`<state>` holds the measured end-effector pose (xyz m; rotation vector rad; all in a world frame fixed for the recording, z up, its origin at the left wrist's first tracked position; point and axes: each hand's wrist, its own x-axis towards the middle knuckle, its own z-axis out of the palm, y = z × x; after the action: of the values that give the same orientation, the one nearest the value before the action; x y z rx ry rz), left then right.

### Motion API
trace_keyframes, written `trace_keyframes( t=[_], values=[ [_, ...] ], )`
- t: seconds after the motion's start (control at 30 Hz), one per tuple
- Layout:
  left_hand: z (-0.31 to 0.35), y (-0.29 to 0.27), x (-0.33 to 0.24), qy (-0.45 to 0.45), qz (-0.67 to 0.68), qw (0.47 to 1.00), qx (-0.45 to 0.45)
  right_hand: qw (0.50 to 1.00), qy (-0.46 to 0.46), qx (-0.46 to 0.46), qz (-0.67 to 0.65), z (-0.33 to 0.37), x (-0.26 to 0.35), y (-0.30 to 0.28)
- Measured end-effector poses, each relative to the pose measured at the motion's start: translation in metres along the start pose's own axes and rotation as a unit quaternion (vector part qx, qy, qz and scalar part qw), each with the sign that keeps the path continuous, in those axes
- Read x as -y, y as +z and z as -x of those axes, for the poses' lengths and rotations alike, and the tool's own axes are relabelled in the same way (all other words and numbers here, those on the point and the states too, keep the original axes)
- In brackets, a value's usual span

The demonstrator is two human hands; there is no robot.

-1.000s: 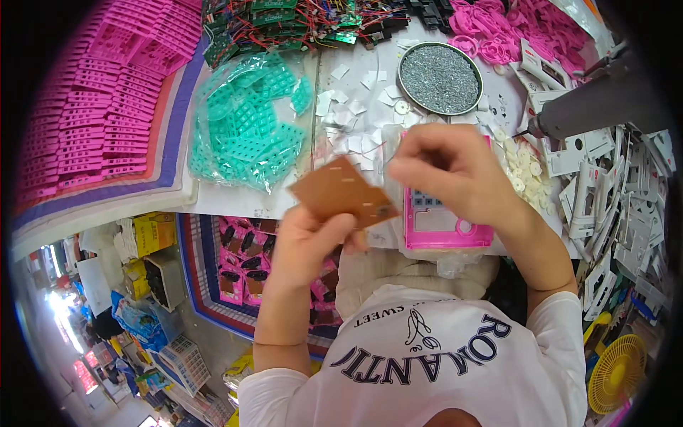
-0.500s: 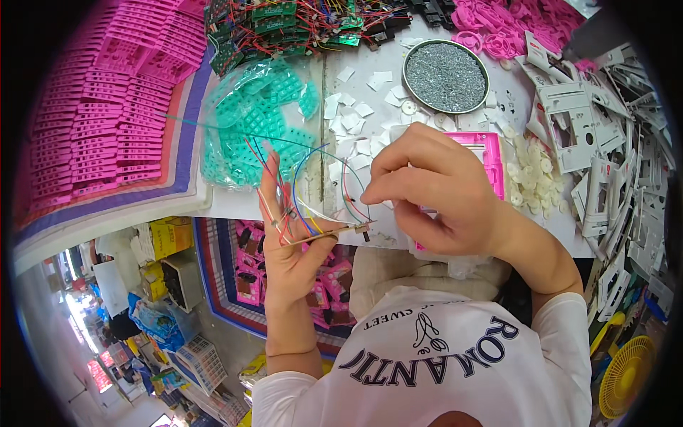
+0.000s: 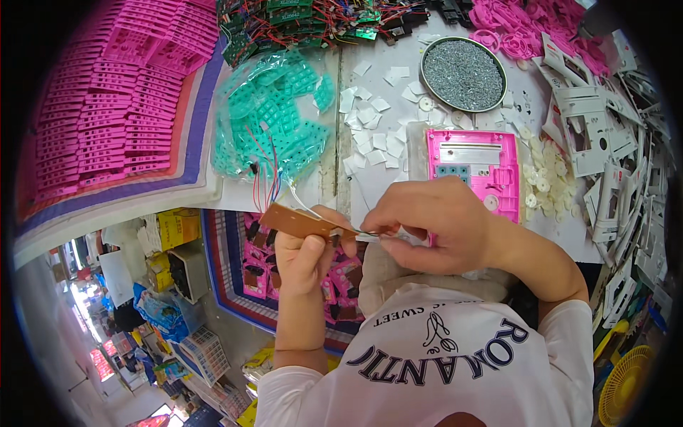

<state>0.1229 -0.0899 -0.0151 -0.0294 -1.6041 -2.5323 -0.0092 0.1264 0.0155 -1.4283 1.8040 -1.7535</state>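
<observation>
Head view, looking down: the left hand [image 3: 307,250] pinches a small brown circuit board [image 3: 297,221] by its edge, held level just off the near edge of the desk [image 3: 370,178], thin red, blue and white wires [image 3: 269,171] rising from it. The right hand [image 3: 434,224] is closed, fingertips gripping a thin metal tool [image 3: 370,235] that touches the board's right end. Just beyond lie a pink plastic case [image 3: 473,171], a bag of teal parts [image 3: 274,114] and a round tray of screws [image 3: 462,64].
</observation>
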Motion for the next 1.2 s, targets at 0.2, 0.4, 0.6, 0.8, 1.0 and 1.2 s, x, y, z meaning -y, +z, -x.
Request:
trace_keyframes(
  t=[0.2, 0.4, 0.6, 0.8, 1.0, 1.2],
  values=[
    [-0.007, 0.003, 0.015, -0.025, 0.281, 0.959, -0.018, 0.983, -0.008, 0.005, 0.183, -0.001, 0.012, -0.008],
    [-0.007, -0.007, 0.032, -0.022, 0.367, 0.93, 0.019, 0.995, 0.038, 0.036, 0.088, -0.001, 0.013, -0.022],
    [-0.009, 0.001, 0.015, -0.055, 0.114, 0.99, 0.068, 0.996, 0.075, -0.023, -0.035, -0.009, -0.011, -0.025],
    [-0.012, 0.03, 0.004, -0.068, -0.086, 0.994, 0.03, 0.93, 0.229, -0.025, -0.286, -0.005, 0.01, -0.005],
    [-0.006, 0.028, 0.021, -0.02, -0.042, 0.999, 0.021, 0.834, 0.245, -0.207, -0.45, 0.022, 0.012, 0.002],
    [-0.006, 0.015, 0.015, -0.081, 0.052, 0.995, 0.035, 0.941, 0.163, 0.082, -0.283, 0.103, 0.022, -0.078]
  ],
)
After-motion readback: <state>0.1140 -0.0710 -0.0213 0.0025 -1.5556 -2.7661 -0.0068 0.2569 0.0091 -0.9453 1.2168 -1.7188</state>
